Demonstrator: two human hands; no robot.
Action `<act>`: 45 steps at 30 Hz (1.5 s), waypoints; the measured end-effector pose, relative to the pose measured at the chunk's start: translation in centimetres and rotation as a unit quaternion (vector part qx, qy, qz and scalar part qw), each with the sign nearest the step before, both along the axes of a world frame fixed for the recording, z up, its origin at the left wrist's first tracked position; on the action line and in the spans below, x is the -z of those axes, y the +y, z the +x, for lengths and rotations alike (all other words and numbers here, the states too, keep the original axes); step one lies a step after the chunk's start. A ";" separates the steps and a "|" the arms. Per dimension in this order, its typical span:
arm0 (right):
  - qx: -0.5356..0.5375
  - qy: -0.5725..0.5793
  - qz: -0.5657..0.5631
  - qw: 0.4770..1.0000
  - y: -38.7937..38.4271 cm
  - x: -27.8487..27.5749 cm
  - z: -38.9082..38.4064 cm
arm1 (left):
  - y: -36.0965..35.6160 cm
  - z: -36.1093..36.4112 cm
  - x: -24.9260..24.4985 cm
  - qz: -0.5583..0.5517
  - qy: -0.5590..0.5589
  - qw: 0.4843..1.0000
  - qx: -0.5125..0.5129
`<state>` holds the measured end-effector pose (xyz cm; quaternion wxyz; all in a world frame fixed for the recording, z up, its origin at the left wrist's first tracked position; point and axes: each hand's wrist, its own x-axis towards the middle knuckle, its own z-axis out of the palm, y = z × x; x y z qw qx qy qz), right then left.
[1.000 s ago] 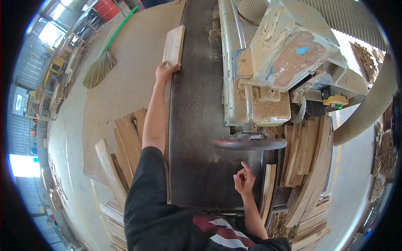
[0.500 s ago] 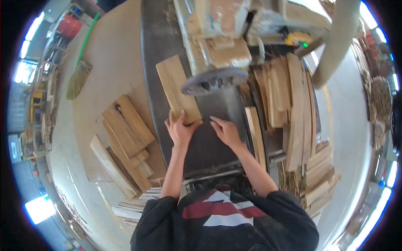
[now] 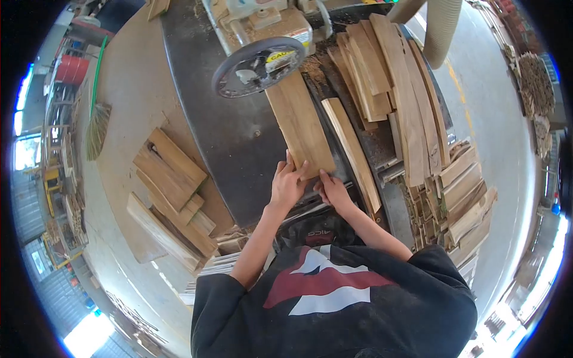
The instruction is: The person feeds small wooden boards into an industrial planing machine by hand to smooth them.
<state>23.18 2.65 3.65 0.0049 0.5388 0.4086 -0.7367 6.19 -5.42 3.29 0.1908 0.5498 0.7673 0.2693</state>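
Observation:
A flat wooden board (image 3: pixel 303 125) lies lengthwise on the black machine table (image 3: pixel 218 143), its far end beneath a machine head with a dark handwheel (image 3: pixel 259 67). My left hand (image 3: pixel 289 185) grips the board's near left corner, fingers along the edge and thumb on top. At the near right corner, my right hand (image 3: pixel 334 192) pinches the end between thumb and curled fingers. Just right of the board runs a long narrow wooden strip (image 3: pixel 353 152), which neither hand touches.
Stacked boards (image 3: pixel 412 101) fill the right side of the machine. More planks (image 3: pixel 170 170) lie on the brown surface at left, below a green-handled broom (image 3: pixel 98 128). A thick hose (image 3: pixel 443 33) hangs at upper right. Offcuts (image 3: pixel 462 197) are piled at lower right.
The board has shifted right and turned slightly, and now sits beside the narrow strip. My right hand, previously apart from it, has closed on its near corner. The camera view has shifted too.

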 end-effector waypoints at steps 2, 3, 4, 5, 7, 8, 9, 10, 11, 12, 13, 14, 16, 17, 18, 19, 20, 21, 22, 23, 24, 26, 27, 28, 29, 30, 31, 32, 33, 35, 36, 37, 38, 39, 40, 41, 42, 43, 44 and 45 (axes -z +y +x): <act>0.071 0.018 -0.040 0.997 1.0 0.2 -0.2 | 1.0 0.5 0.5 -0.002 0.008 1.000 0.010; 0.136 0.039 -0.076 0.987 1.7 0.4 -0.5 | 1.5 0.6 0.8 0.005 0.016 1.000 0.001; 0.142 0.041 -0.075 0.986 2.4 0.6 -1.0 | 2.3 0.4 0.9 0.014 0.024 1.000 -0.008; 0.139 0.055 -0.068 0.986 3.0 0.7 -1.5 | 2.9 0.1 0.9 0.015 0.026 1.000 -0.002; 0.140 0.068 -0.065 0.986 3.6 0.8 -2.4 | 3.4 -0.8 0.4 0.044 0.072 0.996 -0.024; 0.144 0.090 -0.064 0.983 4.0 0.8 -3.1 | 3.8 -1.4 0.3 0.043 0.073 0.996 -0.022; 0.145 0.114 -0.060 0.981 4.6 0.9 -3.8 | 4.4 -2.1 0.6 0.053 0.078 0.995 -0.027; 0.143 0.117 -0.060 0.981 5.3 0.9 -4.8 | 5.0 -3.0 0.9 0.063 0.084 0.994 -0.033; 0.153 0.114 -0.049 0.980 5.8 0.8 -5.8 | 5.5 -4.0 1.2 0.064 0.069 0.995 -0.035; 0.164 0.112 -0.037 0.979 6.2 0.7 -6.6 | 5.9 -4.5 1.2 0.064 0.073 0.995 -0.038; 0.160 0.115 -0.036 0.980 6.5 0.6 -7.3 | 6.3 -5.1 1.3 0.077 0.075 0.994 -0.036; 0.161 0.103 -0.026 0.981 6.8 0.4 -8.0 | 6.7 -5.7 1.3 0.090 0.077 0.992 -0.033; 0.161 0.090 -0.013 0.983 7.8 0.6 -9.3 | 7.6 -6.9 1.3 0.099 0.077 0.991 -0.037; 0.163 0.101 -0.015 0.981 8.2 0.7 -9.9 | 8.1 -7.4 1.4 0.106 0.073 0.991 -0.039; 0.165 0.111 -0.017 0.980 8.7 0.9 -10.5 | 8.5 -8.0 1.6 0.107 0.071 0.991 -0.040; 0.165 0.109 -0.015 0.980 9.0 1.1 -11.1 | 9.0 -8.8 1.8 0.120 0.055 0.990 -0.043; 0.175 0.102 -0.006 0.979 9.4 1.3 -12.0 | 9.6 -9.5 2.0 0.134 0.040 0.989 -0.046; 0.185 0.097 0.005 0.978 10.0 1.5 -13.1 | 10.3 -10.0 1.5 0.133 0.049 0.988 -0.054; 0.181 0.098 0.011 0.978 10.3 1.5 -14.1 | 10.4 -10.2 2.0 0.139 0.049 0.987 -0.057; 0.193 0.089 0.013 0.977 10.3 1.6 -14.9 | 10.4 -10.3 2.6 0.145 0.031 0.985 -0.087; 0.201 0.078 0.015 0.976 11.0 1.2 -15.5 | 10.9 -10.3 3.0 0.152 0.011 0.981 -0.121; 0.200 0.094 -0.037 0.975 12.5 0.7 -15.9 | 11.2 -9.2 4.1 0.187 0.036 0.967 -0.170; 0.184 0.096 -0.039 0.978 13.3 0.6 -16.4 | 11.6 -9.0 3.8 0.177 -0.006 0.955 -0.239; 0.168 0.099 -0.040 0.980 13.9 0.3 -16.9 | 12.2 -9.0 3.3 0.169 -0.047 0.936 -0.306; 0.157 0.118 -0.001 0.981 14.1 1.0 -17.3 | 13.0 -9.1 2.7 0.199 -0.037 0.921 -0.334; 0.154 0.119 0.002 0.981 14.1 1.8 -17.6 | 13.1 -9.3 2.7 0.203 -0.037 0.919 -0.336; 0.099 0.121 0.086 0.984 14.5 2.4 -18.0 | 13.6 -9.7 2.9 0.192 -0.001 0.918 -0.348; 0.040 0.122 0.170 0.977 14.8 2.9 -18.4 | 14.0 -10.1 2.9 0.181 0.035 0.914 -0.362; 0.029 0.125 0.176 0.976 14.6 3.5 -18.6 | 14.4 -10.4 2.7 0.187 0.035 0.909 -0.371; 0.018 0.157 0.552 0.819 12.6 4.3 -18.9 | 14.9 -11.2 2.3 0.006 0.073 0.912 -0.403; -0.026 0.154 0.535 0.830 12.0 3.1 -18.2 | 14.9 -11.8 2.5 0.009 0.077 0.905 -0.418; -0.074 0.154 0.516 0.840 11.4 2.1 -17.0 | 14.7 -12.4 3.0 0.028 0.084 0.928 -0.362; -0.068 0.177 0.553 0.811 10.7 2.7 -16.4 | 14.1 -13.8 3.2 0.045 0.092 0.945 -0.310; -0.065 0.204 0.588 0.780 10.1 3.4 -16.0 | 12.8 -15.4 3.1 0.046 0.098 0.933 -0.345; -0.090 0.183 0.570 0.796 9.5 3.3 -15.3 | 11.4 -16.5 2.9 0.104 0.088 0.930 -0.341; -0.116 0.161 0.557 0.807 9.6 3.1 -14.6 | 10.5 -17.9 2.9 0.164 0.083 0.924 -0.336; -0.089 0.173 0.546 0.815 9.3 2.8 -14.5 | 9.7 -20.4 3.0 0.166 0.091 0.910 -0.368; -0.056 0.180 0.533 0.825 9.1 2.8 -14.7 | 9.1 -23.7 3.1 0.165 0.113 0.893 -0.404; -0.063 0.183 0.532 0.824 9.4 3.6 -14.6 | 8.9 -27.2 3.2 0.163 0.134 0.875 -0.435; -0.066 0.182 0.529 0.826 9.7 4.6 -14.2 | 9.3 -31.0 2.9 0.169 0.159 0.858 -0.459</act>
